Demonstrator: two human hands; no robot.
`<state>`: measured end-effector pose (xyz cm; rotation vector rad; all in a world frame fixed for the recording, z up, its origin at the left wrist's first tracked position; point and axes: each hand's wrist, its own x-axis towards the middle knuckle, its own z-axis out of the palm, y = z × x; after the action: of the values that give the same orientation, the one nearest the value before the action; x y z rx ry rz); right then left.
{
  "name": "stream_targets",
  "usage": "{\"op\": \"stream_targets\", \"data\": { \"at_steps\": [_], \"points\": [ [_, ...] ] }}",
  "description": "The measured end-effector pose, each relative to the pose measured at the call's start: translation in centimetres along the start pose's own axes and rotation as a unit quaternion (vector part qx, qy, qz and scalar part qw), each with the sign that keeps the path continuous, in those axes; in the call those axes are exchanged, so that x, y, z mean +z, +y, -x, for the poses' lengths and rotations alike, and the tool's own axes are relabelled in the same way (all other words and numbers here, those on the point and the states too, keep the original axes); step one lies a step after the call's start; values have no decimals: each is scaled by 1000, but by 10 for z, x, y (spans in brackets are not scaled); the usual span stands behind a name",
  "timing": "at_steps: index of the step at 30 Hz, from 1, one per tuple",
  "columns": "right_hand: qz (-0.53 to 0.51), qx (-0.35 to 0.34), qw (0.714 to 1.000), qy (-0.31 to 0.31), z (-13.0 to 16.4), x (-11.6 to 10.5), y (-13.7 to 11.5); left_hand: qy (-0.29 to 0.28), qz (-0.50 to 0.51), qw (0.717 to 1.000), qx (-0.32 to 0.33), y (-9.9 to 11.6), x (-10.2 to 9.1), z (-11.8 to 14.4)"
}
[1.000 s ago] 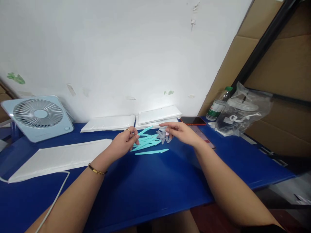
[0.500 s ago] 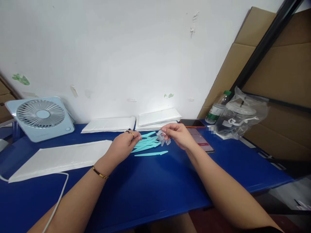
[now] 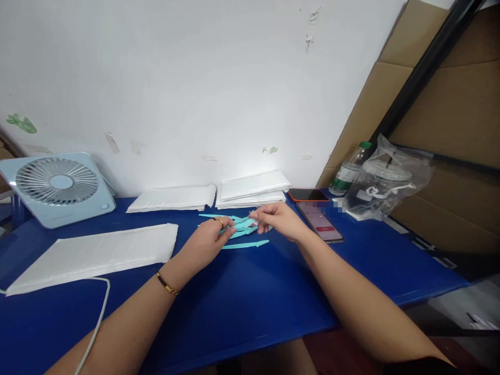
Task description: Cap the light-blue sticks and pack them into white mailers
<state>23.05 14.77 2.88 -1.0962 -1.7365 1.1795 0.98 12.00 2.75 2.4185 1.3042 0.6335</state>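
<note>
My left hand (image 3: 207,238) is closed around a slim turquoise stick (image 3: 244,224), shaped like an eyebrow razor, its end pointing right. At that end, the fingers of my right hand (image 3: 284,221) are pinched on a small translucent grey cap, mostly hidden by the fingertips. Beneath both hands lies a loose pile of similar turquoise sticks (image 3: 211,215), partly covered. One separate stick (image 3: 250,245) lies nearer to me on the blue table. More small grey pieces (image 3: 269,227) show behind my right fingers.
White padded packets (image 3: 172,198) and a stack of them (image 3: 253,186) lie along the wall; another packet (image 3: 113,255) is at left. A blue fan (image 3: 60,187) stands beyond it. Two phones (image 3: 308,195) (image 3: 322,224), a bottle (image 3: 347,172) and a bagged cup (image 3: 386,182) are at right.
My left hand has taken hold of a turquoise stick and moved right, toward my right hand. The hands are now close together, with the stick between them. The view has shifted slightly.
</note>
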Motion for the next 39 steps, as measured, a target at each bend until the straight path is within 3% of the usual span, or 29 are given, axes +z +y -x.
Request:
{"op": "stream_targets", "data": {
  "at_steps": [4,7,12,17,20,28,32,39],
  "points": [
    [227,-73,969,71,-5,-26,13,-62,-3,998,-11,7,12,5],
    [352,-111,929,15,-5,-32,18,-69,-42,997,-9,8,16,5],
    [425,-110,896,-62,-6,-24,19,-5,-145,989,3,-5,17,-5],
    [453,-109,882,-75,-9,-21,21,-33,-183,982,17,-15,16,-11],
    [443,-110,887,-77,-8,-23,20,-35,-173,984,35,-15,13,-10],
    [320,-48,942,-87,12,-41,0,-68,-142,981,111,-7,12,-3],
    [272,-3,949,-161,27,-46,-1,-81,-122,985,96,-6,14,-3],
    [277,-18,952,-131,34,-43,8,-101,-93,988,64,-9,10,-4]
  ]
}}
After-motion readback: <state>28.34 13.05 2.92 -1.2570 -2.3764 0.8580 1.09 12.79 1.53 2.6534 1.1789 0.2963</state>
